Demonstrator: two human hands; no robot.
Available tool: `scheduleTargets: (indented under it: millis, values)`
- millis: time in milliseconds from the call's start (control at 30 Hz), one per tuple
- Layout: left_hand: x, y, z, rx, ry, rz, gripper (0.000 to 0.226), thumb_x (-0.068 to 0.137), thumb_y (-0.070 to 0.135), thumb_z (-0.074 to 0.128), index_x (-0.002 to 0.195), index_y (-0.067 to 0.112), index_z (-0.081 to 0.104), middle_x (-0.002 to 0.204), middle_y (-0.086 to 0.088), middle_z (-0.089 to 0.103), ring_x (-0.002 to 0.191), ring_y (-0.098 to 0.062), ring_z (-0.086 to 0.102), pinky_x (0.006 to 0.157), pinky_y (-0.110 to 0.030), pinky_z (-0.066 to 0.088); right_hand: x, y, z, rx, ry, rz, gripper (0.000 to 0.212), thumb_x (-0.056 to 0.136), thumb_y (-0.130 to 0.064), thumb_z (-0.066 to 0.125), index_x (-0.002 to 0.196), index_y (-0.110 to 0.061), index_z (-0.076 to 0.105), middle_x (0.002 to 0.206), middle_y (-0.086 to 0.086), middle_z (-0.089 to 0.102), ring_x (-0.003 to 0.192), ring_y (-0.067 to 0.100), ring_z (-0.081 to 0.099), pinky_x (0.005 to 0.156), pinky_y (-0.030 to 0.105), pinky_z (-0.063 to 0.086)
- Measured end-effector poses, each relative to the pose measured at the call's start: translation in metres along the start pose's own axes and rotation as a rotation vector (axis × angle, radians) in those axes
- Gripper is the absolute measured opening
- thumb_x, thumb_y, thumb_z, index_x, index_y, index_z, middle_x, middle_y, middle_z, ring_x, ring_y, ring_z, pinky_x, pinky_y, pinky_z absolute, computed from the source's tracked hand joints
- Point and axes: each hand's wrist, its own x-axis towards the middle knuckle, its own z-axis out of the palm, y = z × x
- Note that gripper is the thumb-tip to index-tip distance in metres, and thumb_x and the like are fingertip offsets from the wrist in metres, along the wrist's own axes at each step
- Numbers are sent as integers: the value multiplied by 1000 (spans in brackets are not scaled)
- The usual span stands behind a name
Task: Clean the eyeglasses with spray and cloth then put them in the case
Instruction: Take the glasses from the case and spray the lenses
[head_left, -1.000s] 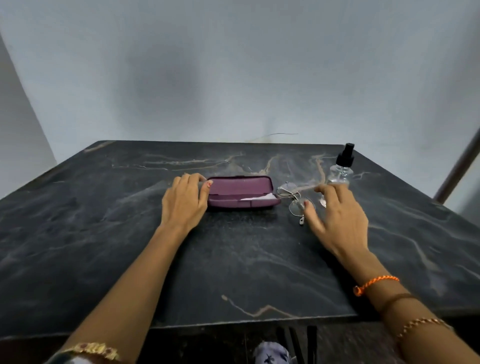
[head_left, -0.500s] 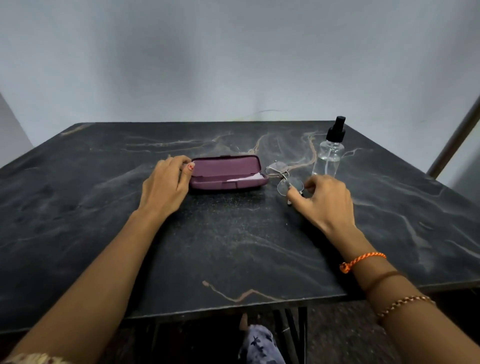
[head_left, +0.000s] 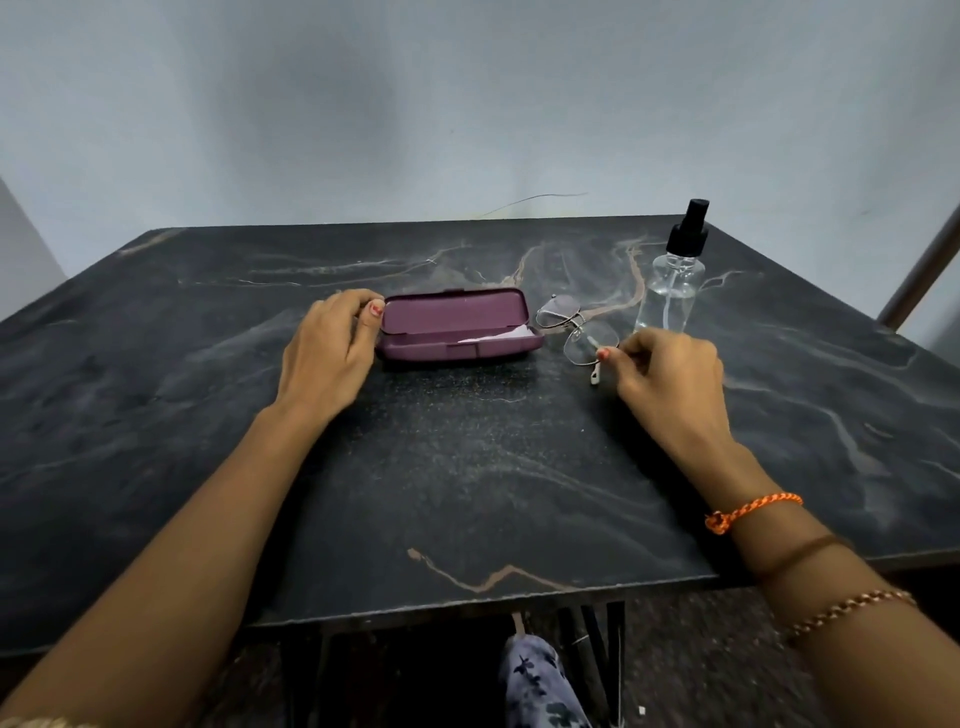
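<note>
Right hand (head_left: 670, 374) now pinching eyeglasses (head_left: 579, 332), dark marble table (head_left: 467, 467).

I have just the one head view, worn high and angled forward and down across the dark tabletop (head_left: 467, 493) toward the pale wall (head_left: 467, 104). It sits close, with both forearms entering from the bottom edge.

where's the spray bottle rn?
Head view: the spray bottle stands upright at the table's far right, just beyond the right hand and right of the eyeglasses.
</note>
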Motion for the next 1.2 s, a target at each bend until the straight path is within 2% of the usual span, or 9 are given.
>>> scheduleTargets:
  millis: [233,333,433,567,667,767,867,967,1200]
  values:
    - [-6,5,4,-92,48,-1,28,95,23,39,110,7,55,108,-14,60,98,-25,52,76,-37,42,-2,-9,-4,4,233,-102,18,82,-11,63,68,0,63,69,17,64,59,24,49,53,24,14]
    - [-6,13,4,-182,115,-12,27,95,19,41,114,4,52,115,-17,53,101,-25,51,79,-37,45,-1,-13,-9,65,374,-106,16,79,-7,65,65,1,61,66,17,63,58,30,55,52,26,22]
    - [-5,18,4,-258,179,-11,25,94,16,42,115,4,51,118,-12,48,99,-17,48,76,-20,41,2,-20,-11,181,443,-160,15,78,-10,64,67,-1,63,64,14,63,56,22,52,54,30,38]
    - [-3,20,4,-361,174,-24,28,94,23,41,115,8,52,114,-2,47,100,-15,49,78,-19,40,13,-39,-8,327,381,-256,13,79,-10,63,68,-4,63,66,1,60,60,15,51,53,19,36]
    - [-3,18,5,-480,179,-74,32,91,32,37,115,16,52,111,5,51,107,-18,49,88,-30,40,28,-57,1,481,250,-260,9,81,-6,62,72,-4,64,71,-1,60,66,18,58,58,26,47]
    - [0,21,6,-709,213,-131,22,95,20,38,112,19,53,101,10,59,101,-8,55,90,-23,43,40,-70,14,666,151,-232,11,84,-4,59,74,-5,63,70,1,61,64,15,60,59,27,50]
    - [4,21,8,-839,229,-145,23,94,15,38,105,20,58,90,16,66,85,5,60,79,-10,47,44,-71,25,808,102,-229,19,86,-1,56,71,-13,59,73,6,62,59,2,58,56,14,49]
    - [9,25,9,-935,250,-163,23,93,11,41,100,15,62,77,24,70,75,10,60,64,-3,43,44,-66,30,896,90,-217,25,87,-2,54,71,-21,58,74,9,61,58,2,57,55,16,47]
    - [12,33,-4,-1108,260,-173,19,81,13,53,78,25,67,73,16,72,76,3,63,60,-9,47,42,-61,32,979,63,-197,23,87,-2,52,76,-21,60,63,-19,63,52,-3,56,50,10,45]
